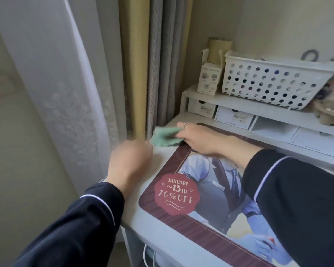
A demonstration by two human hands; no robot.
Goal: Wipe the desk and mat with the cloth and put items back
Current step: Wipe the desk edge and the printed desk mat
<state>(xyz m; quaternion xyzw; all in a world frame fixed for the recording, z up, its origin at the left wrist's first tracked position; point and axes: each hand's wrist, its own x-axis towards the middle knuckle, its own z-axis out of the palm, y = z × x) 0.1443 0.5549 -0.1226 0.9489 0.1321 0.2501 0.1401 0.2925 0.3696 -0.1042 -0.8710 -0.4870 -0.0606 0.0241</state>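
White desk (143, 224), against curtains. Printed mat (204, 224) covers most of it (red "20% OFF" badge). Perforated basket (268, 83) on the rear shelf. Left hand (131, 158) curled at the desk's left edge; cannot tell if it grips anything. Right hand (199, 137) pinches the green cloth (166, 136), pressed on bare desk just beyond the mat's far left corner.
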